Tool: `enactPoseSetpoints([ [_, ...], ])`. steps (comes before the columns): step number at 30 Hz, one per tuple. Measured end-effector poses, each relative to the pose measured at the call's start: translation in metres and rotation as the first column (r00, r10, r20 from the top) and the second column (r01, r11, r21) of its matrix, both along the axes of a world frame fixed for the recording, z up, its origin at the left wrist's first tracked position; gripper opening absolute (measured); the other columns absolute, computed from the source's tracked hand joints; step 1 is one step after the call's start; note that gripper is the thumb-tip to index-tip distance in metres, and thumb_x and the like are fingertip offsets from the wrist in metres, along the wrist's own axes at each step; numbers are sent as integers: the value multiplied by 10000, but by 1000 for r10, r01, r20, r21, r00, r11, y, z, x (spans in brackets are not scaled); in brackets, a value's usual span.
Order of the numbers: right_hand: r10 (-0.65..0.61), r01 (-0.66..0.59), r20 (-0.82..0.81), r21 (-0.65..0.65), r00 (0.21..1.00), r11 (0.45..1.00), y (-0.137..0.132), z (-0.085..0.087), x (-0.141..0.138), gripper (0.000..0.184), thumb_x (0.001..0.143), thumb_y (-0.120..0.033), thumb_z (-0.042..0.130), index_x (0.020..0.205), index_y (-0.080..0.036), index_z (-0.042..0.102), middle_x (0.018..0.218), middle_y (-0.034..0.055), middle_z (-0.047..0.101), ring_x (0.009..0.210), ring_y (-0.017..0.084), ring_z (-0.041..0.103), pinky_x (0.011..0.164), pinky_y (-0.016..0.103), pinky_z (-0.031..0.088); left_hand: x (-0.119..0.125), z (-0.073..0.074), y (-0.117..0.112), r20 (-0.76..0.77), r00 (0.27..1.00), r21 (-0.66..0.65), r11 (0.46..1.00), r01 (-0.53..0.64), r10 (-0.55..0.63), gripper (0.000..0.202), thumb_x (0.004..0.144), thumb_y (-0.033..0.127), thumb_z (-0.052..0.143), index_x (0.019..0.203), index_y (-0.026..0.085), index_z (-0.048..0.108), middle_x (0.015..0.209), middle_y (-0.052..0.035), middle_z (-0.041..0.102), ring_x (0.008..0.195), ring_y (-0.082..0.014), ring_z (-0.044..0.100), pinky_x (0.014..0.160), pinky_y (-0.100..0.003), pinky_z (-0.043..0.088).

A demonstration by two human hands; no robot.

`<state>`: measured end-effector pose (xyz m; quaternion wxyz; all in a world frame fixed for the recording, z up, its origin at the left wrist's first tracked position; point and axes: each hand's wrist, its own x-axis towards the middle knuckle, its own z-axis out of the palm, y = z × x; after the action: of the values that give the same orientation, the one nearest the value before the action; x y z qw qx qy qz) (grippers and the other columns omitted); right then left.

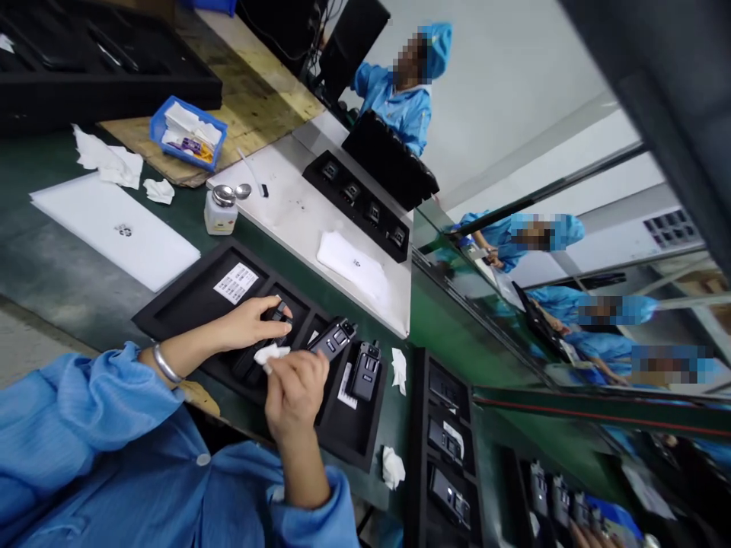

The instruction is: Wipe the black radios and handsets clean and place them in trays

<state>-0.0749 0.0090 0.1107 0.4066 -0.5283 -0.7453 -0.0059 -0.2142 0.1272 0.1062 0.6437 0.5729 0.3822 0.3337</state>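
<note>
My left hand (251,323) grips a small black device (279,313) lying in a slot of the black tray (188,297) in front of me. My right hand (294,384) pinches a white wipe (272,355) right against that device. Two more black devices (332,339) (365,369) stand tilted in the tray's slots just to the right of my hands. A white barcode label (236,283) lies in the tray's far-left slot. Both my arms wear blue sleeves, and a silver bracelet (165,364) circles my left wrist.
A solvent dispenser bottle (220,209) stands behind the tray. A white sheet (114,228), crumpled wipes (108,160) and a blue bin (188,133) lie to the left. Further black trays (357,202) (448,449) hold devices. Several people in blue coats work along the line.
</note>
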Motion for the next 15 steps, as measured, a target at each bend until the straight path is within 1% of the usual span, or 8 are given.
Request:
enactPoseSetpoints([
  [2,9,-9,11,-17,1000,1000,-1,1,0,165,922,-140,560,935,-256,676,848,-5,656,903,178,579,1058,496,310,0,0,1,-8,1000,0,1000,3,-3,308,773,385,692,1004,188,639,749,44,566,688,-134,516,643,-246,435],
  [5,10,-11,-8,-73,1000,997,-1,4,0,188,933,-142,530,943,-260,676,856,-6,656,903,175,579,1058,495,301,1,1,1,-23,1000,10,1000,4,-4,306,765,386,701,988,183,650,772,31,584,732,-147,537,687,-259,453],
  [7,3,-3,0,-61,1000,998,0,6,0,178,928,-146,543,943,-261,677,854,-6,660,912,182,578,1068,510,281,1,2,1,-28,1000,17,1000,1,0,317,763,392,705,996,184,650,795,25,598,746,-151,545,694,-262,455],
  [9,5,-4,21,-42,1000,999,2,8,0,154,919,-151,565,932,-259,674,846,-4,659,922,192,577,1078,526,269,1,3,1,-30,1000,19,1000,-8,9,326,768,403,697,1007,188,641,795,27,598,727,-148,543,671,-260,451],
  [13,32,-31,12,-84,999,996,2,9,-1,180,925,-148,534,937,-261,673,862,-4,655,913,185,581,1086,523,262,2,6,-1,-35,999,24,999,-24,25,290,764,378,686,972,180,643,790,25,592,728,-144,534,683,-260,458],
  [15,24,-23,20,-63,1000,998,2,10,-1,172,922,-155,542,936,-263,674,855,-6,653,913,187,575,1088,531,244,2,7,-1,-41,999,29,999,-30,31,284,757,367,693,964,177,648,784,28,592,718,-139,527,683,-258,457],
])
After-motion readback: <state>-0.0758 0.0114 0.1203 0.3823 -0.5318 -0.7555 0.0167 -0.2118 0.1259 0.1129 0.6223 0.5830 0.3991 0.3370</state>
